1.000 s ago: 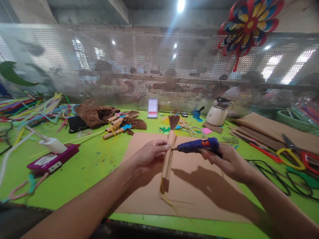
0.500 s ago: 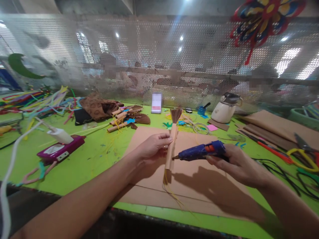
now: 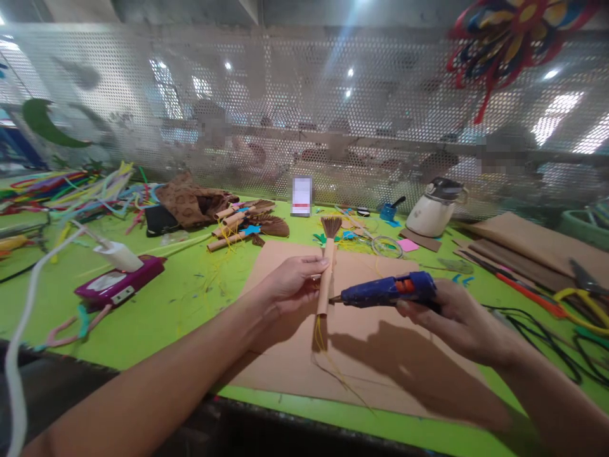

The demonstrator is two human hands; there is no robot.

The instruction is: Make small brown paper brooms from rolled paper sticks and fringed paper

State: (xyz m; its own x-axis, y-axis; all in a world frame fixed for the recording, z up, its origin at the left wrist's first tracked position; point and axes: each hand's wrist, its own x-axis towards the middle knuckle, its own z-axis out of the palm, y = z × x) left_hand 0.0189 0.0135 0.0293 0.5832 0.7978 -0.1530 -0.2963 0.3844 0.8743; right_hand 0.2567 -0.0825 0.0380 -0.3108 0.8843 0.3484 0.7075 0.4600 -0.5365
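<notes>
My left hand (image 3: 291, 283) is closed around a tan rolled paper stick (image 3: 326, 282) held nearly upright, with a brown fanned paper tuft (image 3: 331, 226) at its top and thin yellow strands trailing from its bottom. My right hand (image 3: 451, 317) grips a blue glue gun (image 3: 387, 291) lying level, its nozzle touching the lower right side of the stick. Both hands hover over a brown cardboard sheet (image 3: 361, 355) on the green table (image 3: 190, 298).
Finished paper sticks (image 3: 238, 225) and brown cloth lie at back left, pipe cleaners (image 3: 71, 190) far left. A purple box (image 3: 118, 282) with a white charger sits left. A white pot (image 3: 435, 209), cardboard sheets (image 3: 518, 244), scissors (image 3: 583, 279) and black cable lie right. A perforated screen stands behind.
The glue gun's nozzle has slid lower along the stick. The view has shifted slightly; both hands keep their grips.
</notes>
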